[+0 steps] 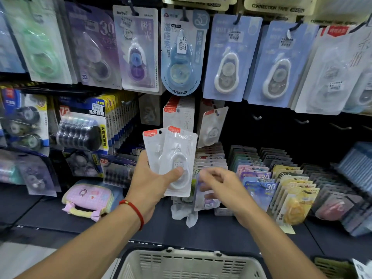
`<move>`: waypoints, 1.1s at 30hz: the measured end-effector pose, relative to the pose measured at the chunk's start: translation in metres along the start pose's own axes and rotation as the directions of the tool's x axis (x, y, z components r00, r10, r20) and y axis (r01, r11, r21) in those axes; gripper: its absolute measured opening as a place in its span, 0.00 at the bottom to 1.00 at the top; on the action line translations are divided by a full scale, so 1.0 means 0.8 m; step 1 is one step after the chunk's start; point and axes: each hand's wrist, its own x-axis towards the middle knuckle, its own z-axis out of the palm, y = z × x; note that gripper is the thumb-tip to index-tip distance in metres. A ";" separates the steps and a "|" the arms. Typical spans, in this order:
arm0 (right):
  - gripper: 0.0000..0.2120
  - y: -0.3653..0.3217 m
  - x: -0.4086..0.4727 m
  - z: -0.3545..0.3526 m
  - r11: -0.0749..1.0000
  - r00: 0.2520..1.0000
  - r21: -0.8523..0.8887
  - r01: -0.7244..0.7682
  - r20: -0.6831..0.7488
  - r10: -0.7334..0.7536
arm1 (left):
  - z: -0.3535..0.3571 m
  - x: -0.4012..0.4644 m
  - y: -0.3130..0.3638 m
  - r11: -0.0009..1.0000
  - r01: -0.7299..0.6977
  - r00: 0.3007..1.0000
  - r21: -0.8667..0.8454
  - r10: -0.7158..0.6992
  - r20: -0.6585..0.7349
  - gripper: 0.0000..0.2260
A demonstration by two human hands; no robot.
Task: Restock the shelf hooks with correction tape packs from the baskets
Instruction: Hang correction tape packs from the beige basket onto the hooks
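While my left hand (153, 178) holds two white correction tape packs (175, 158) fanned upright, thumb pressed across the front one and fingers curled behind, my right hand (219, 184) is just beside them, blurred, fingers bent, and honestly I can't tell if it's pinching anything. Both packs have a red tab at the top and a small price sticker on the blister, too fuzzy to read.

Right at the bottom edge of the view there's a cream plastic basket (191, 262); only its slotted rim shows, so I can't see what's in it.

On the shelf ledge (50, 214) below the hooks, rows of packs stand on edge in trays (281, 178), with "30" readable on a blue one near the front. A pink pouch (88, 196) lies towards the ledge's left end.

Up top, packs hang on hooks: a purple one (94, 45) with a big "30", a lilac "BoBo" pack (138, 49), a round blue pack (181, 53) marked "NO.8854", then two light blue packs (231, 57). Beige cards (277, 6) above read "CORRECTION TAPE". More white red-tabbed packs (179, 113) hang just behind the ones I'm holding, and to their right three bare hooks (302, 121) stick out of the dark back panel.
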 end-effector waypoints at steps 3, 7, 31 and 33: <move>0.12 -0.007 -0.007 0.016 0.997 0.992 0.021 0.071 0.104 -0.072 | 0.003 -0.005 0.001 1.000 -0.003 0.998 -0.007 0.004 0.057 0.29; 0.12 -0.007 -0.009 0.019 0.995 0.993 0.003 0.100 0.057 -0.100 | 0.002 -0.008 0.007 1.000 -0.011 0.993 -0.029 0.014 0.115 0.31; 0.17 -0.006 0.002 -0.001 0.966 0.962 0.255 0.049 -0.273 0.023 | -0.003 0.005 0.001 0.998 0.021 0.998 0.057 -0.018 -0.063 0.20; 0.16 0.004 0.002 0.000 0.986 0.977 0.160 -0.048 -0.198 0.080 | -0.002 0.002 0.001 0.998 0.022 0.999 0.062 -0.020 -0.032 0.21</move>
